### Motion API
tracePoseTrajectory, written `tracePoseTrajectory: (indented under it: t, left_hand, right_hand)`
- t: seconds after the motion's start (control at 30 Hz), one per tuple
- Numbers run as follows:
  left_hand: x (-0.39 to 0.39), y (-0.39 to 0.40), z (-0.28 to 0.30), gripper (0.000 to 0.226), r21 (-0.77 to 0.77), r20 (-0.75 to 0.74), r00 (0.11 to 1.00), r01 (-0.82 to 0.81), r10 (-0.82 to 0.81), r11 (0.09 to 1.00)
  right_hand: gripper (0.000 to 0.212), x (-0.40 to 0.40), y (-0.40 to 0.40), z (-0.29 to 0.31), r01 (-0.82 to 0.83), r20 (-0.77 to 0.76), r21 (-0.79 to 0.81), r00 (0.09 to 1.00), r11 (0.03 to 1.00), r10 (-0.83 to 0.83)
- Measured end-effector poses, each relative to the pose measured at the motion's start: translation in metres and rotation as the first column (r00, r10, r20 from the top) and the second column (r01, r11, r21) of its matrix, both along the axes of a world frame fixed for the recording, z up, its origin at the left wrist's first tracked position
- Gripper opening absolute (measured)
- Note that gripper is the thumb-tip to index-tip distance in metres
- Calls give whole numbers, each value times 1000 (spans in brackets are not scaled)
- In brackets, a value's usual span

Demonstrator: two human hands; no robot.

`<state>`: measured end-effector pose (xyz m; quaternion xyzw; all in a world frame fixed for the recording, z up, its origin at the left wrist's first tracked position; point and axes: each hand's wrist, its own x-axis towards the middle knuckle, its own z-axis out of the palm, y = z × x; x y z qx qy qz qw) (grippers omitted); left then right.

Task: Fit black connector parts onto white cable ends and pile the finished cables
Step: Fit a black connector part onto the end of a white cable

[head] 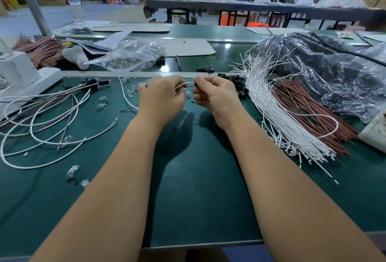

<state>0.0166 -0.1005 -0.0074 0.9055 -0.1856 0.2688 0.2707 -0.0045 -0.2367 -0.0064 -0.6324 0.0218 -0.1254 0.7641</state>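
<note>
Green matting covers the worktop (188,178) I look down on from the head view, both bare forearms reaching out over it. My left hand (161,99) pinches a short run of white cable (184,84) in curled fingers, while my right hand (215,96) grips a black connector part (196,84) at that cable's end, the two hands close together above the mat. Just right of them lies a small heap of loose black connectors (236,83), and beyond that a thick bundle of white cables (271,102) fans toward me beside a bundle of brown wires (302,111), partly under crumpled clear plastic sheeting (334,69). On the left sprawls a loose pile of cables (46,119) with black ends, near a white box (18,69). Small clear bulbs (73,170) dot the mat. Farther back sit a clear bag (127,56), a pen (178,62) and a water bottle (75,2). Behind, the room holds long dark tables (250,8), stacked cardboard cartons and standing people at the far wall.
</note>
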Motion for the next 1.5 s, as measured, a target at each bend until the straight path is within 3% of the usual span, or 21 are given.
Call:
tracePoseTrajectory:
  t: [0.17,0.33,0.57,0.8,0.93,1.2,1.5]
  left_hand:
    - [-1,-2,3,19,-50,-40,982,183,-185,982]
    - [1,1,1,21,-94,-106,978,169,-178,981]
    - [2,1,-1,22,-121,-107,978,165,-178,979]
    - [0,-2,-2,14,-39,-53,985,163,-165,986]
    - [-3,-2,0,25,-10,-43,982,183,-183,983]
    - [-4,1,3,28,-25,-78,980,182,-184,983]
    - [-2,1,1,23,-56,-107,971,209,-214,976]
  right_hand:
    - [14,1,5,0,-37,9,-34,999,999,38]
    - [34,4,2,5,-2,-80,50,997,999,6]
    - [22,3,-1,0,80,-49,-45,995,996,-82]
    - [20,6,-6,-4,155,-20,-151,987,976,-160]
    - [19,6,-7,-3,162,3,-179,986,970,-165]
    - [16,3,-8,0,92,5,-93,996,991,-92]
    - [17,3,-11,1,143,14,-75,990,987,-142]
